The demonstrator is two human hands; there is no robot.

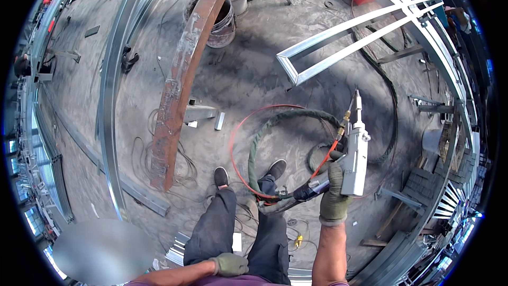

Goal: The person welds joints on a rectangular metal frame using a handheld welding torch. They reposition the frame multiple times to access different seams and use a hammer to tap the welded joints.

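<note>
My right hand [334, 196], in an olive glove, is wrapped around a silver handheld welding gun [355, 161] with a narrow nozzle pointing away from me. An orange hose [324, 163] joins its side at a brass fitting. From the gun a thick green-sleeved cable [259, 145] loops over the floor. Beyond the nozzle tip, not touching it, a shiny narrow metal frame [344, 29] juts out from the right-hand rail. My left hand [230, 265], also gloved, lies across my upper thigh with nothing visible in it; its fingers look relaxed.
A rusty steel beam [180, 85] runs ahead to my left, beside two dirty buckets [221, 30]. Farther left stretches a long galvanized bar [109, 90]. Loose cables and a yellow connector [299, 241] lie near my feet. Stacked grey pieces [429, 184] stand at the right.
</note>
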